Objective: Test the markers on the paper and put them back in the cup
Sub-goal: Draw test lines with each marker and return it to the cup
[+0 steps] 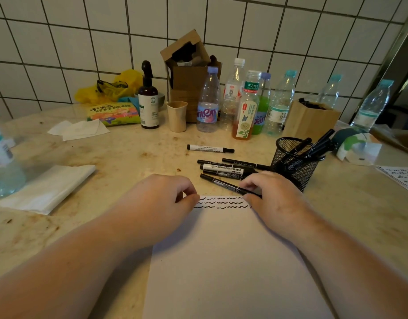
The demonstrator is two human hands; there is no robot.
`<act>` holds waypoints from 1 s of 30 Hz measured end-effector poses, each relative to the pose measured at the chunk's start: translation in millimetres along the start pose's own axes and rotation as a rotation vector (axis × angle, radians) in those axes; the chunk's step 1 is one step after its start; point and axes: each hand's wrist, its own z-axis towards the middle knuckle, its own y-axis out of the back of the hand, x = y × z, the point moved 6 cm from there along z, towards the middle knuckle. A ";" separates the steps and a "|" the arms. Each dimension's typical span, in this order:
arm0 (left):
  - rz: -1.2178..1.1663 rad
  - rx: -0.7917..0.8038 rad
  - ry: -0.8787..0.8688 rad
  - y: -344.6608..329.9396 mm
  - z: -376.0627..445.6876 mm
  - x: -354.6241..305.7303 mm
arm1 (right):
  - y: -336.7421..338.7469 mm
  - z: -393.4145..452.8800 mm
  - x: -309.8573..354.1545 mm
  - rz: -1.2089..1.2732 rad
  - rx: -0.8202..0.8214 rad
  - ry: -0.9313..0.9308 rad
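Black plastic, slim and stiff, the fine-tipped marker (223, 183) lies slantwise at the top edge of the white paper sheet (226, 261), and your right hand (274, 199) has its fingertips closed narrowly on the marker's near end; whether it is lifted clear of the counter you cannot tell. Your left hand (161, 199) is curled and pinches the paper's top left corner, just beside two rows of black test squiggles (221, 202). The marker should be light, smooth and a little slippery, so take it mid-barrel, not by the cap. Just beyond lie four more black markers in a loose pile (226, 168), with a white-labelled one (210, 148) apart behind. To the right stands the black wire-mesh cup (295, 162), upright, already holding several markers leaning rightward. The beige stone counter (129, 157) carries it all
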 end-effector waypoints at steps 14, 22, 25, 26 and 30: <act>-0.065 0.080 -0.073 -3.5 -1.9 -9.5 | 19.7 -19.3 16.9 0.863 0.155 -0.048; -0.232 0.173 -0.200 -9.1 -10.2 -32.2 | 12.8 -27.9 35.0 1.108 0.347 0.126; -0.367 0.380 -0.181 -11.9 -13.3 -33.9 | 14.4 -25.4 36.1 1.073 0.333 0.218; -0.428 0.476 -0.183 -11.3 -16.8 -34.5 | 18.3 -25.6 36.6 1.097 0.308 0.247; -0.611 0.596 -0.141 1.8 -22.7 -21.9 | 44.0 -19.2 12.0 1.332 0.074 0.141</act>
